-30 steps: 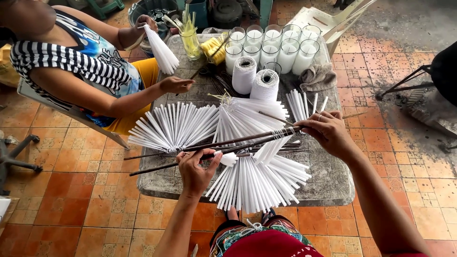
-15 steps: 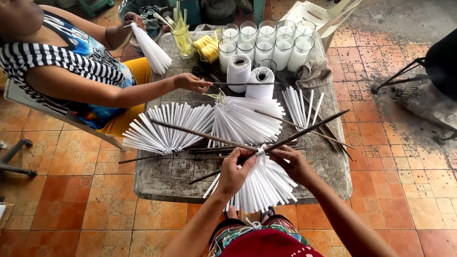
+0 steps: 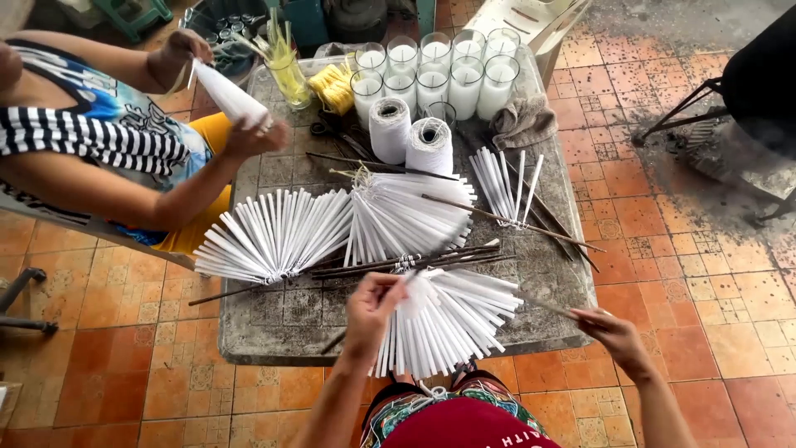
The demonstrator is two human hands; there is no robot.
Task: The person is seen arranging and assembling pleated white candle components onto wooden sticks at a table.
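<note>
A fan of thin white candles [image 3: 448, 323] lies at the near edge of a grey stone table [image 3: 274, 319], tied together at its top. My left hand [image 3: 373, 303] pinches that tied top. Off the table's right corner, my right hand [image 3: 609, 332] grips the end of a thin dark stick [image 3: 551, 307] that points back toward the fan. Two more white candle fans [image 3: 278, 236] [image 3: 406, 216] are spread across the middle of the table. Several long dark sticks [image 3: 414, 264] lie between them and my fan.
A person in a striped shirt [image 3: 91, 141] sits at the left, holding a white candle bundle [image 3: 228, 93] in both hands. Two white thread spools [image 3: 410, 137], glass candle jars [image 3: 435, 70], a yellow bundle [image 3: 333, 87], a grey cloth [image 3: 522, 123] and loose candles [image 3: 502, 187] fill the far side.
My right hand has swung from the fan's top out past the table's right corner with the stick. My left hand stayed at the tied top. The seated person's hand left the table for the bundle.
</note>
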